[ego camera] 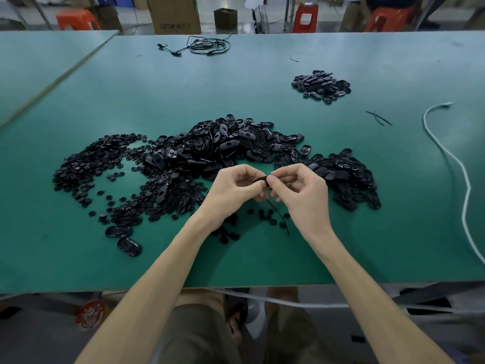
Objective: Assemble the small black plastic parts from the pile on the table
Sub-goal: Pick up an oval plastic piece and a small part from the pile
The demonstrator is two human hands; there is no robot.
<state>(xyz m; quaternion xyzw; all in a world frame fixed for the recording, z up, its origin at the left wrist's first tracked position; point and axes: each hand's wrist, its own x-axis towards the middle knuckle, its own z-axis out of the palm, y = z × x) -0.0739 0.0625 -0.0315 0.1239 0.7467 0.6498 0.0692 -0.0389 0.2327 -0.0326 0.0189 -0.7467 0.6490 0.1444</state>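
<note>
Black plastic part [262, 179] is held above the near middle of the green table [183, 88], between both hands. Left hand [233, 187]: fingers curled, thumb and forefinger pinching the part's left end. Right hand [299, 187]: fingers curled, thumb and forefinger pinching its right end, fingertips of the two hands nearly meeting. The part is mostly covered, so its shape cannot be told. A thin black strand [279, 214] hangs from below the hands to the table surface.

Loose small round pieces [262, 214] lie scattered on the table under and just beyond the wrists. Two oval shells [128, 246] lie apart at the near left.

Main pile [223, 145] of oval black shells sits just beyond the hands, at centre. A spread of small round discs [89, 164] adjoins it on the left. A further group of oval shells [346, 174] lies to the right, touching the main pile's edge.

A smaller separate heap [321, 85] lies well apart at the far right. White cord [456, 164] runs along the right side. Tangled black cable [207, 46] lies near the far edge. Beyond the table: a cardboard box [174, 14] and orange stools [76, 19].
</note>
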